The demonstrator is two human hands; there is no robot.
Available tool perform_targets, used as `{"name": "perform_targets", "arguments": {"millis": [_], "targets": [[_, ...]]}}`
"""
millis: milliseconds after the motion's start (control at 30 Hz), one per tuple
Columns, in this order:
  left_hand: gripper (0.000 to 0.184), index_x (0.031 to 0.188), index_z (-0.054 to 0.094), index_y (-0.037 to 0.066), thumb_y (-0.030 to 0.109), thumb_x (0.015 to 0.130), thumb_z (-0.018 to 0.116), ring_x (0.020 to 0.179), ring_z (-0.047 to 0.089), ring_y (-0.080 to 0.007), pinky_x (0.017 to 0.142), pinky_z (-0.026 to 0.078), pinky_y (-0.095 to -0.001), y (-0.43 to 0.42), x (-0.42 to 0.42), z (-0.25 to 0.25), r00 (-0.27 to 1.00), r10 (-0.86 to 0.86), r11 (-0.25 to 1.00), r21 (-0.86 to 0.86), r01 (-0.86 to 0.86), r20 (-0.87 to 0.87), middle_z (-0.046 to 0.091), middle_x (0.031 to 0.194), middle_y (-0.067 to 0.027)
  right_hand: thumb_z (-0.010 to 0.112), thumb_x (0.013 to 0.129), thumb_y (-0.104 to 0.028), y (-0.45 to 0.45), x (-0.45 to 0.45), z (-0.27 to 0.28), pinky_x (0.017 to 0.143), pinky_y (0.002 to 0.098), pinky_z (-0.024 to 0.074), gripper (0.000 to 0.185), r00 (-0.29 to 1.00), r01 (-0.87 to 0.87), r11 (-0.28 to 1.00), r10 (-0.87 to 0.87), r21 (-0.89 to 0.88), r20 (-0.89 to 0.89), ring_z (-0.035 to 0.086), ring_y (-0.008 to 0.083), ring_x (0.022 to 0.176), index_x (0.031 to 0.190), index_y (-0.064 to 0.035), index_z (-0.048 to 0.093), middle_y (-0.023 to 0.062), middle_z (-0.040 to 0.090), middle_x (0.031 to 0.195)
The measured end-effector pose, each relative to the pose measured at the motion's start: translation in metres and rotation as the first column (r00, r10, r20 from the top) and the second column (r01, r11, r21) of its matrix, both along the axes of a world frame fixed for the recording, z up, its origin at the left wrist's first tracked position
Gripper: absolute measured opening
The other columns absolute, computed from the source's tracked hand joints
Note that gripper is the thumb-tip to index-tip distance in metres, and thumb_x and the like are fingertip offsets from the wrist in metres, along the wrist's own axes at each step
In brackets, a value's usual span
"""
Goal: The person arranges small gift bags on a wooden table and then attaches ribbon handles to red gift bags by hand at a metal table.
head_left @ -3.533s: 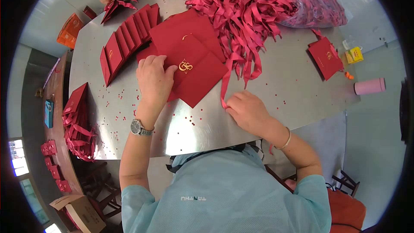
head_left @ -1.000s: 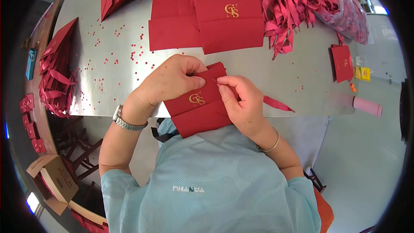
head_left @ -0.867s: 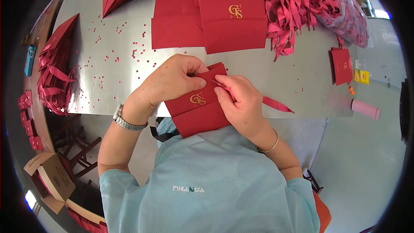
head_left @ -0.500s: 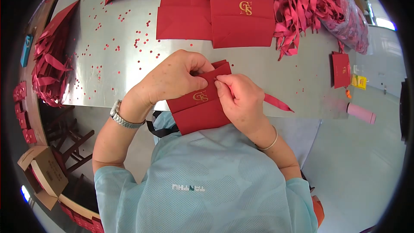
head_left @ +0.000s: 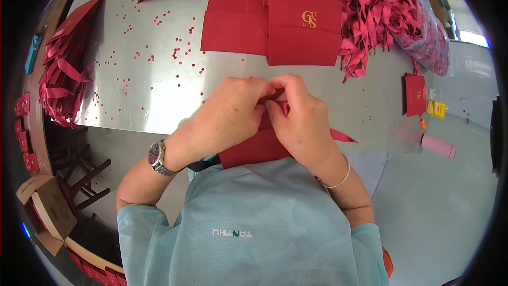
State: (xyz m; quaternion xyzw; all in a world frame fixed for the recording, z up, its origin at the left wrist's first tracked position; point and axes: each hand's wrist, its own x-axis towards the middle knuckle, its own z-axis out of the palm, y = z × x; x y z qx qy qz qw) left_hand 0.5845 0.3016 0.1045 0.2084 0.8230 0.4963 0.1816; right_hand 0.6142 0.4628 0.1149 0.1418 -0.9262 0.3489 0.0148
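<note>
A small red paper bag (head_left: 256, 148) is held at the table's near edge, against the light-blue shirt. My left hand (head_left: 227, 111) is closed on its upper left part, thumb and fingers bent. On the upper right, my right hand (head_left: 299, 119) pinches close beside the left, and the fingertips of both nearly meet at the bag's top edge. A red ribbon (head_left: 343, 136) sticks out to the right from behind my right hand. The hands cover the bag's gold print, and whether the ribbon's other end is between the fingers cannot be seen.
Flat red bags with gold letters (head_left: 302, 32) lie ahead on the metal table (head_left: 143, 87), among scattered red paper dots. A heap of red ribbons (head_left: 370, 16) is at right. Ribboned bags (head_left: 63, 74) stand at left. A pink cylinder (head_left: 438, 146) is at the right.
My right hand has turned and moved up over the bag's top edge, closer to my left fingertips. Both hands now cover the gold print. The view has shifted slightly.
</note>
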Motion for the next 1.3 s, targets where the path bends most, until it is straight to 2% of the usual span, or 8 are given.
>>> {"name": "perform_targets", "arguments": {"millis": [200,300,567,767,933,1000,1167,1300], "targets": [[0.018,0.097,0.065,-0.002,-0.002,0.081,0.057,0.075,0.066,-0.022,0.069,0.051,-0.0294,-0.012,-0.002,0.002,1.0,-0.009,1.0,0.025,0.009,0.022,0.068,0.084,-0.0127,0.065,0.082,-0.003,0.005,-0.003,-0.008,0.065,0.04,0.0538,0.021,0.989,0.012,0.987,0.011,-0.159,0.144,0.068,0.0337,0.076,0.1,-0.0016,0.054,0.0167,0.067,0.087],[0.013,0.091,0.066,-0.003,0.007,0.087,0.059,0.076,0.063,-0.0171,0.071,0.05,-0.0291,-0.018,-0.01,-0.001,0.901,0.116,0.958,0.194,-0.213,0.418,0.067,0.08,-0.0121,0.072,0.08,-0.007,0.006,0.005,-0.014,0.064,0.0375,0.0534,0.024,0.997,0.022,0.978,-0.005,-0.205,0.08,0.067,0.0309,0.073,0.096,-0.0022,0.056,0.0147,0.066,0.083],[0.014,0.094,0.069,0.0,0.005,0.083,0.062,0.08,0.065,-0.0205,0.076,0.051,-0.0317,-0.014,-0.031,0.0,0.957,-0.14,0.969,0.235,0.08,0.253,0.07,0.084,-0.0117,0.082,0.071,-0.014,0.007,0.012,-0.022,0.062,0.0359,0.0527,0.037,0.999,0.031,0.986,-0.037,-0.164,-0.029,0.066,0.0287,0.072,0.094,-0.0045,0.053,0.0125,0.065,0.081],[0.011,0.091,0.068,0.002,0.004,0.081,0.063,0.074,0.063,-0.0201,0.071,0.05,-0.0313,-0.009,-0.031,0.0,0.968,-0.214,0.974,-0.052,0.222,0.128,0.067,0.081,-0.011,0.082,0.071,-0.016,0.012,0.01,-0.019,0.064,0.036,0.0538,0.04,0.999,0.014,0.985,-0.007,-0.173,0.041,0.067,0.0285,0.075,0.095,-0.0039,0.054,0.0132,0.067,0.085],[0.01,0.084,0.062,-0.004,0.006,0.084,0.059,0.078,0.068,-0.0277,0.07,0.053,-0.0363,-0.008,-0.022,-0.016,0.992,0.098,0.993,-0.062,-0.103,-0.085,0.067,0.081,-0.0153,0.081,0.072,-0.016,0.015,0.01,-0.024,0.064,0.0352,0.0544,0.037,1.0,-0.005,0.986,0.007,-0.168,0.01,0.068,0.0266,0.074,0.096,-0.0036,0.055,0.013,0.068,0.085],[0.011,0.086,0.059,-0.005,0.005,0.088,0.055,0.07,0.07,-0.0235,0.062,0.055,-0.0331,-0.012,-0.024,-0.011,0.86,0.302,0.924,0.096,-0.37,0.41,0.065,0.077,-0.0137,0.079,0.073,-0.014,0.016,0.014,-0.025,0.063,0.0349,0.0539,0.035,0.999,0.021,0.982,-0.013,-0.188,0.046,0.068,0.0264,0.072,0.096,-0.0038,0.055,0.0125,0.067,0.085],[0.016,0.089,0.057,-0.006,0.008,0.093,0.051,0.067,0.07,-0.0201,0.059,0.057,-0.0296,-0.012,-0.021,-0.013,0.903,0.29,0.945,0.056,-0.323,0.318,0.063,0.079,-0.0132,0.073,0.075,-0.006,0.018,0.016,-0.034,0.059,0.0346,0.0521,0.028,0.997,-0.024,0.993,0.015,-0.112,-0.082,0.066,0.0261,0.07,0.098,-0.0045,0.056,0.0109,0.066,0.085],[0.021,0.1,0.054,-0.006,0.014,0.097,0.047,0.066,0.069,-0.0214,0.057,0.057,-0.0295,-0.009,-0.022,-0.01,0.743,0.422,0.839,0.087,-0.537,0.519,0.062,0.082,-0.0137,0.068,0.075,-0.002,0.021,0.015,-0.03,0.06,0.0362,0.0516,0.031,0.996,-0.03,0.996,0.023,-0.083,-0.089,0.066,0.0274,0.071,0.104,-0.0049,0.057,0.0108,0.066,0.085]]}}
